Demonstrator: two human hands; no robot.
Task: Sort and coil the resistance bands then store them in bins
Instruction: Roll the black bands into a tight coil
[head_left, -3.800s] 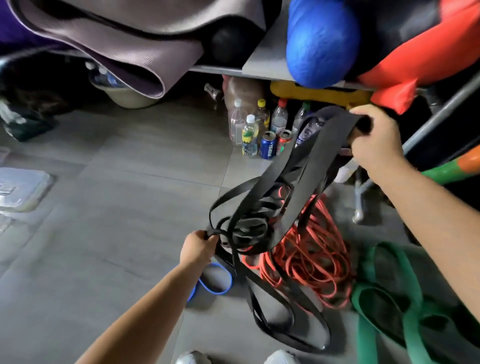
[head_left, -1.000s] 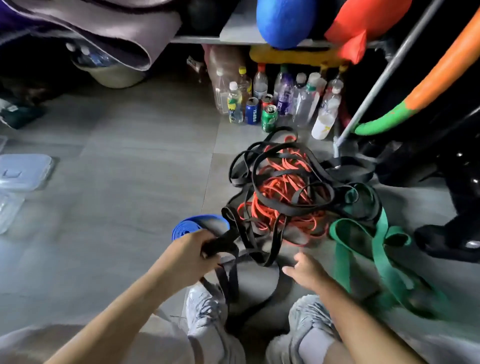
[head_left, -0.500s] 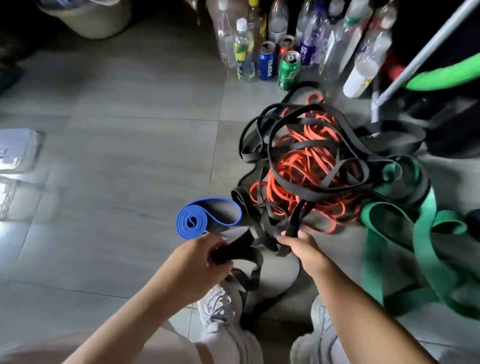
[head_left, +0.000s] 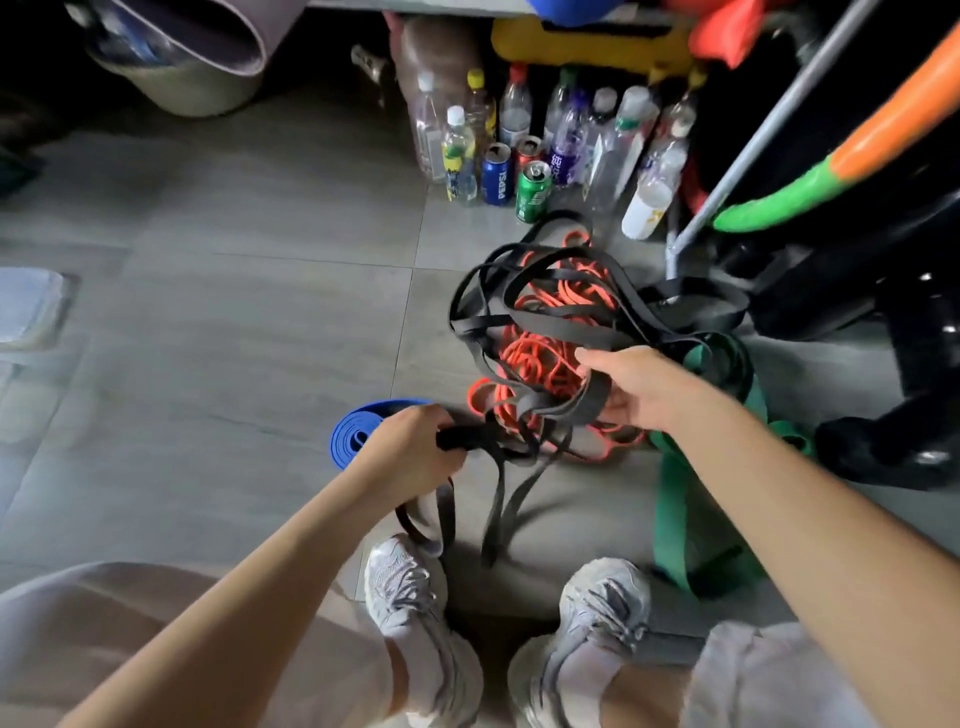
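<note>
the person crouches over a pile of resistance bands on the grey tiled floor (head_left: 234, 338). the left hand (head_left: 410, 452) is closed in a fist round a bunch of the black bands (head_left: 545, 312), with the fingers curled tight on the strands. from this fist some black loops hang down to the floor, close to the left one of the two pale shoes (head_left: 405, 587). the right hand (head_left: 634, 389) is over the pile and holds other black strands, with the thumb on top and the fingers bent under them, so the strands pass through the grip. the rest of the black bands lie tangled over the orange bands (head_left: 535, 358), which make a loose heap in the middle of the pile. a green band (head_left: 675, 519) lies at the right side of the heap and runs under the right forearm toward the right shoe. a blue band (head_left: 358, 436), already rolled in a coil, lies on the floor just beside the left hand and is partly hidden by it. behind the pile stand plastic bottles (head_left: 460, 156) and some cans (head_left: 532, 189). at the left edge a clear plastic lid (head_left: 26, 306) lies on the floor, well apart from the bands.
</note>
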